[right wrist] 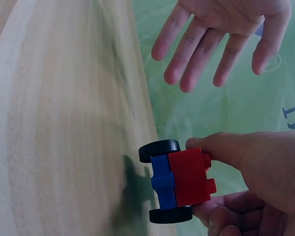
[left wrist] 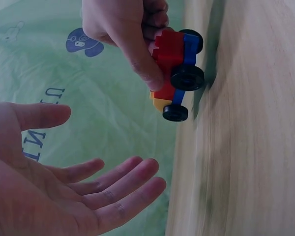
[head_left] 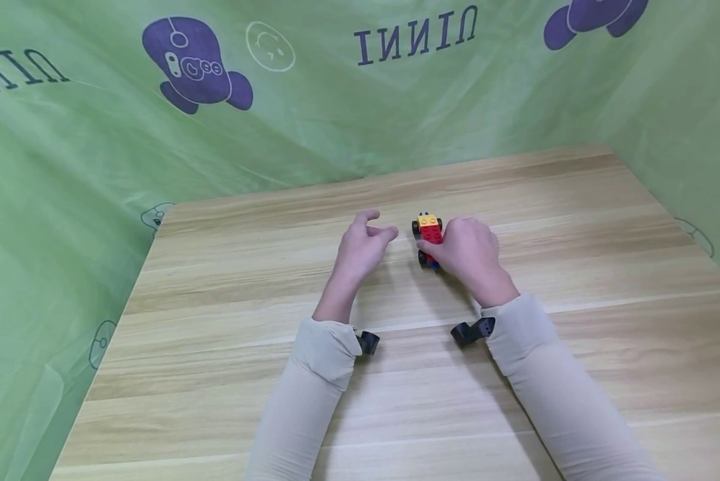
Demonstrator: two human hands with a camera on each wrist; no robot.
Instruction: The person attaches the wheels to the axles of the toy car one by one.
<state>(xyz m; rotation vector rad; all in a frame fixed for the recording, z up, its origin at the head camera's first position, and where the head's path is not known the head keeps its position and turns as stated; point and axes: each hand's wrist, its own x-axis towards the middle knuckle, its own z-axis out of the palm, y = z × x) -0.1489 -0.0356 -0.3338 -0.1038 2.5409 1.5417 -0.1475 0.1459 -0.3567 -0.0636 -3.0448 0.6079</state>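
Note:
A small toy car (head_left: pixel 431 234) built of bricks has a red body, a yellow front block, a blue chassis and black wheels. My right hand (head_left: pixel 471 254) pinches its red bricks (right wrist: pixel 189 177) between thumb and fingers. In the left wrist view the car's wheels (left wrist: pixel 188 77) hang close over the wooden surface, with a shadow beside them. To the left of the car is my left hand (head_left: pixel 363 248), holding nothing. Its fingers (left wrist: pixel 123 196) are spread and relaxed, the palm turned toward the car.
The wooden table (head_left: pixel 228 321) reaches to a green curtain (head_left: pixel 336 127) with purple prints at the back and sides. Black wrist cameras, one on the left cuff (head_left: pixel 369 343) and one on the right cuff (head_left: pixel 473 331), sit low over the tabletop.

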